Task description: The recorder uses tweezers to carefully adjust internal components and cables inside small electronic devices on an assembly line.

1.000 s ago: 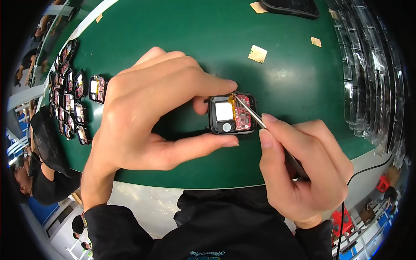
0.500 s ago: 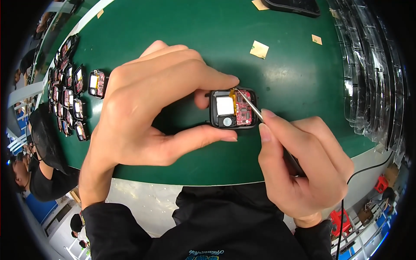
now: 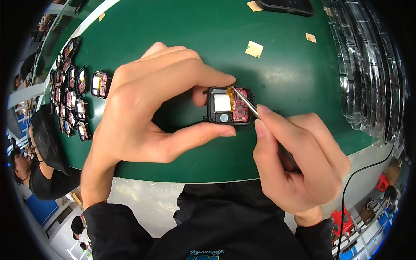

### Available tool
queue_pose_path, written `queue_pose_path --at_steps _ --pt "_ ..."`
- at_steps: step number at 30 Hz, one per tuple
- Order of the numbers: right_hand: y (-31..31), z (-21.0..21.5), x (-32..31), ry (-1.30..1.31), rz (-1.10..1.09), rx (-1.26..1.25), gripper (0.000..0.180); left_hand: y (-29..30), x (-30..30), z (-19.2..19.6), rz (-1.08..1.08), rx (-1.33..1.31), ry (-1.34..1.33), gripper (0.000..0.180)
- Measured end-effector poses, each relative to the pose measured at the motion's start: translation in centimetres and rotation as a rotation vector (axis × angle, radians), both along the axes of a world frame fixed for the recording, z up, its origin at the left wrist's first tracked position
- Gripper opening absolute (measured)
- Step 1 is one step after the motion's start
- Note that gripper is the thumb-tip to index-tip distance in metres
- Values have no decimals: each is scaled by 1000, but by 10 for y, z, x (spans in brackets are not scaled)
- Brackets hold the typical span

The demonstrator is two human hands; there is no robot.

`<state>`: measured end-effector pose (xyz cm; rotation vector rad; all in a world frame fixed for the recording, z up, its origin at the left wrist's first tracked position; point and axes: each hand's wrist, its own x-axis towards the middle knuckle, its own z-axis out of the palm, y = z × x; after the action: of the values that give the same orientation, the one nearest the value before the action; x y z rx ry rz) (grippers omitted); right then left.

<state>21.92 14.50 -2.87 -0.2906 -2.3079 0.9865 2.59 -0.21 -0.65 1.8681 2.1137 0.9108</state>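
An opened smartwatch case [image 3: 222,104], black and squarish, shows a white battery block, amber tape, a round silver disc and a red circuit board [image 3: 241,106]. My left hand [image 3: 149,102] grips the case, thumb along its near edge and index finger at its far edge. In my right hand [image 3: 299,160] is a pair of slim metal tweezers [image 3: 248,103], pinched between thumb and index finger. Their tip touches down near the board's far left corner, by the amber tape. Whether the tweezers hold anything is too small to tell.
Several similar open watch cases [image 3: 69,99] stand in a cluster at the left, with one [image 3: 100,84] closer to my left hand. Stacked clear plastic trays [image 3: 364,69] line the right side. Small yellowish paper squares [image 3: 254,49] and a black phone-like object [image 3: 288,6] lie on the green table [image 3: 173,21].
The view has shifted slightly, so the case and both hands appear a little further left and up. The grips look the same, and the tweezers' tip stays by the amber tape.
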Motion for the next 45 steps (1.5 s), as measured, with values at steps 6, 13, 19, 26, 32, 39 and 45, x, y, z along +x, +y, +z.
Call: queue_pose_path --at_steps 6,13,19,26,32,39,45 --pt "0 -5 -1 63 -7 14 27 0 -1 -2 -10 18 -5 61" --pt "0 0 0 -2 6 23 25 -2 -1 0 -13 12 -1 60" --pt "0 -1 -2 21 -7 28 23 0 -1 -2 -19 23 -4 59" --pt "-2 -1 -1 33 -8 22 23 -2 0 -3 -16 42 -4 57" --pt "-2 -2 -1 31 -5 30 24 0 2 -6 -12 57 -18 56" --pt "-10 1 -1 24 -44 23 23 -2 2 -5 -25 59 -21 56" --pt "-11 1 -1 30 -66 8 20 -3 1 -5 -21 43 -27 55"
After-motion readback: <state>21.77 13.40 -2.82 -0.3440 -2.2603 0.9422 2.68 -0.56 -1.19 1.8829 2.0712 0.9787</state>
